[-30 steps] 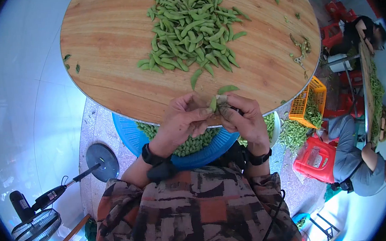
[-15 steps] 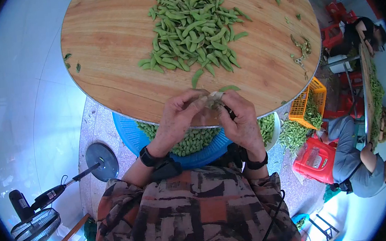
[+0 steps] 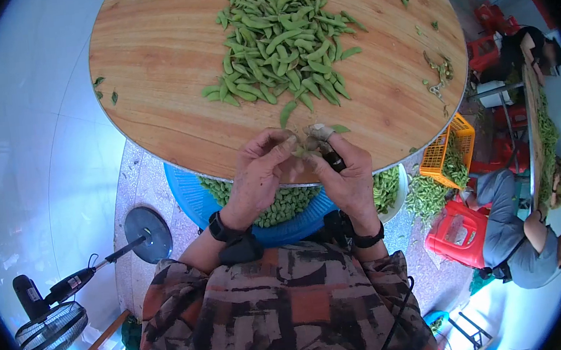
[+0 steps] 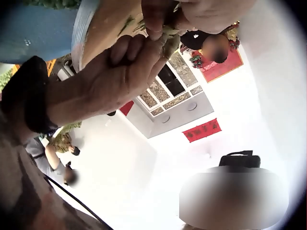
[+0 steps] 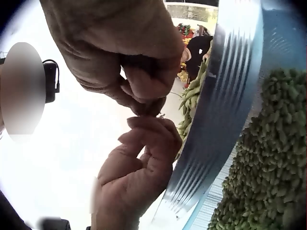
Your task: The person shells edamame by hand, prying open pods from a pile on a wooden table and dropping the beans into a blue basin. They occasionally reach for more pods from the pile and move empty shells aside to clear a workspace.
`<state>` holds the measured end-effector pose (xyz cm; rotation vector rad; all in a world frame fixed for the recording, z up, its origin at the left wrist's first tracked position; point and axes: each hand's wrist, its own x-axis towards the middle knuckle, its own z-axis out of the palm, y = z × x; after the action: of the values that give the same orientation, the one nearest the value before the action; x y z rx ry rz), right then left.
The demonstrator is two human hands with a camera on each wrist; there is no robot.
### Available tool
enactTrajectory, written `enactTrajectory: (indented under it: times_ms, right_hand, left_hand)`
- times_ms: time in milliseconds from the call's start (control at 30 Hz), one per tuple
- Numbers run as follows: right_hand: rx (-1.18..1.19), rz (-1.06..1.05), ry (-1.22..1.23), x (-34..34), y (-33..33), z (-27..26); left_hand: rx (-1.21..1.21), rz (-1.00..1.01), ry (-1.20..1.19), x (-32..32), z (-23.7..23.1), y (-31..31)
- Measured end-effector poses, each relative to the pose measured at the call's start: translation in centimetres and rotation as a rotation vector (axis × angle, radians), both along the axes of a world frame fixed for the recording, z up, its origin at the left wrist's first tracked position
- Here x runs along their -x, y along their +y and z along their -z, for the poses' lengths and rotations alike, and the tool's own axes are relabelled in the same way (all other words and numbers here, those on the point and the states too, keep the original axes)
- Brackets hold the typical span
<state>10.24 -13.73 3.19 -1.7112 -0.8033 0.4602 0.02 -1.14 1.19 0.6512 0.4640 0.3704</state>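
Observation:
Both hands meet over the near edge of the round wooden table. My left hand (image 3: 258,173) pinches a small pale-green bean pod (image 3: 301,152) between thumb and fingertips. Opposite it, my right hand (image 3: 347,176) pinches the same pod with its thumb. A pale covering sits on one right fingertip, and something dark, its kind not shown, is tucked in the curled fingers. In the left wrist view, the pod (image 4: 170,44) shows between the fingertips; in the right wrist view the fingers hide most of it. Another green pod (image 3: 340,128) lies just beyond the right hand.
A heap of green pods (image 3: 283,48) covers the middle of the table (image 3: 160,92). Below its edge, a blue basket (image 3: 186,196) holds many small green beans. At right are a yellow crate (image 3: 433,155), a red stool (image 3: 455,230) and seated people; a fan (image 3: 52,325) stands left.
The bright-green pod standing up between the fingertips a second ago no longer shows that way; a smaller pale piece is there now. The right fingers have spread apart, uncovering more of the dark object.

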Motion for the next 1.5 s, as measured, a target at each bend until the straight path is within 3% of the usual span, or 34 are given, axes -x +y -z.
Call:
enactTrajectory:
  times_ms: [67,133,167,233,267,333,367,433,467,533,600,667,700,733,867,900,933,1000,1067,1133,1200,1233,1267,1300,1333,1500]
  right_hand:
    - [-0.053,0.016,-0.09,0.1,0.1,0.2]
    - [-0.106,0.035,-0.178,0.4,0.3,0.1]
    - [-0.091,0.043,-0.198,0.6,0.3,-0.3]
    - [-0.074,0.053,-0.221,0.8,0.1,-0.8]
    - [-0.024,0.044,-0.25,0.9,0.0,-1.0]
    - [0.027,0.032,-0.278,0.9,-0.1,-1.1]
    - [-0.01,0.025,-0.287,0.8,0.0,-1.1]
    - [-0.046,0.019,-0.296,0.6,0.1,-0.9]
    - [-0.042,-0.011,-0.208,0.2,0.0,-0.6]
    - [-0.04,-0.046,-0.124,-0.5,-0.2,0.1]
    - [-0.141,-0.056,0.217,-1.1,-0.2,0.8]
    - [-0.117,-0.039,0.298,-1.5,-0.4,0.2]
    - [-0.091,-0.018,0.379,-1.6,-0.4,-0.1]
    - [-0.09,-0.02,0.378,-1.6,-0.5,-0.2]
    - [-0.006,-0.12,-0.064,-0.9,-0.5,-0.7]
    - [0.029,-0.184,-0.224,-0.6,-0.4,-0.9]
    - [0.028,-0.183,-0.224,-0.5,-0.2,-1.1]
    - [-0.005,-0.137,-0.412,-0.5,0.0,-1.2]
    - [-0.024,-0.085,-0.326,-1.0,0.0,-0.8]
    - [-0.042,-0.036,-0.241,-1.4,-0.5,0.0]
    - [0.008,-0.017,0.213,-1.5,-1.1,0.7]
    - [0.01,-0.017,0.215,-1.1,-1.3,0.6]
    - [-0.058,-0.061,0.392,-0.5,-1.3,0.2]
    - [-0.127,-0.105,0.568,-0.2,-1.2,-0.1]
    - [-0.129,-0.105,0.569,-0.1,-1.1,-0.1]
    - [-0.088,-0.121,0.422,0.0,-0.7,0.4]
  left_hand:
    - [-0.003,0.056,0.037,0.1,-0.8,0.1]
    - [-0.519,-0.039,0.262,0.0,-2.3,-0.4]
    - [-0.519,-0.037,0.262,0.2,-2.0,-0.5]
    - [-0.998,-0.082,0.35,0.4,-0.8,-0.7]
    - [-0.998,-0.083,0.348,0.3,-0.6,-0.6]
    - [-1.222,-0.126,0.221,0.3,-0.4,-0.3]
    - [-1.221,-0.127,0.222,0.4,-0.6,-0.2]
    - [-0.743,0.105,0.231,0.8,-1.5,0.2]
    - [-0.742,0.106,0.231,0.9,-1.5,0.5]
    - [-0.467,0.207,0.183,1.2,-1.5,1.1]
    - [-0.399,0.253,0.159,1.5,-1.5,1.6]
    - [-0.328,0.302,0.136,1.8,-1.5,1.8]
    - [-0.47,0.288,0.128,2.0,-1.5,1.9]
    - [-0.611,0.273,0.12,2.0,-1.5,1.8]
    - [-0.583,0.198,0.11,1.5,-2.5,2.0]
    - [-0.602,0.303,0.129,1.3,-2.8,2.2]
    - [-0.62,0.409,0.147,1.1,-2.9,2.3]
    - [-0.534,0.457,0.141,1.2,-2.2,2.8]
    - [-0.445,0.508,0.137,1.1,-2.0,2.9]
    - [-0.191,0.353,0.133,1.0,-2.2,2.5]
    - [-0.225,0.297,0.164,1.0,-2.1,2.0]
    - [-0.259,0.239,0.195,0.9,-1.9,1.7]
    - [-0.258,0.24,0.198,0.9,-1.8,1.4]
    - [-0.425,0.216,0.238,0.9,-1.7,1.0]
    - [-0.595,0.192,0.277,0.8,-1.6,0.8]
    - [-0.927,0.024,0.22,0.8,-0.8,0.0]
